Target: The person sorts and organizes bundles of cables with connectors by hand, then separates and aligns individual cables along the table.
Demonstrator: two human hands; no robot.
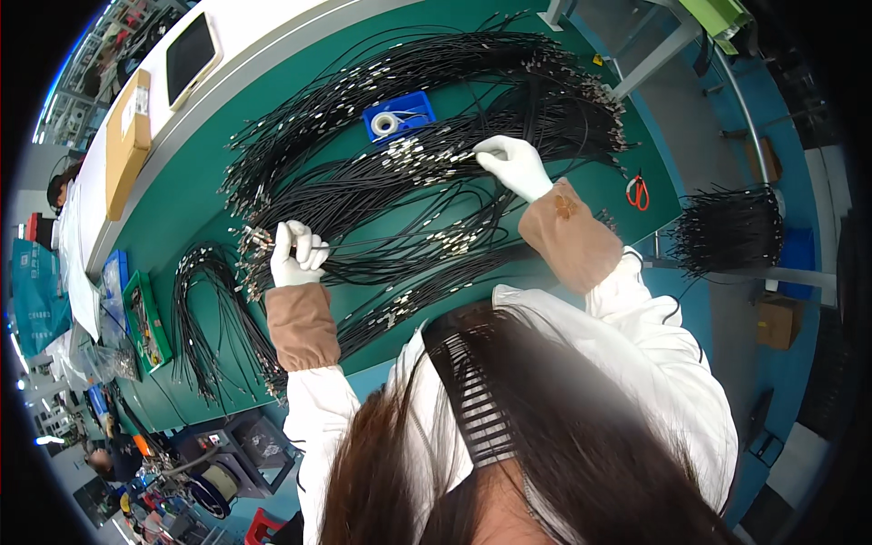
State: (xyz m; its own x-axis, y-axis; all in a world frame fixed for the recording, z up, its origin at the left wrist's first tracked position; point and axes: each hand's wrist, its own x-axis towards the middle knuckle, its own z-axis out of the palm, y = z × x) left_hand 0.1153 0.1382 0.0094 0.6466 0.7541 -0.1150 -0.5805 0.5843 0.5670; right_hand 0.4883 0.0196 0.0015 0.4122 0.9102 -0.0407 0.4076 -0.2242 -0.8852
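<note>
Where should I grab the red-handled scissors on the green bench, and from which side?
Probably by the looped red handles of the scissors, which lie flat on the green bench clear of the black cables. Come from above with the right hand, the nearer one; which way the blades point is too small to tell.

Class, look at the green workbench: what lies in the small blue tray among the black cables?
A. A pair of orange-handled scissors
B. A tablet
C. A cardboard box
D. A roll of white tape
D. The small blue tray holds a roll of white tape; the orange-handled scissors lie apart on the bench near its right end, and the cardboard box and tablet sit on the white surface beyond.
</note>
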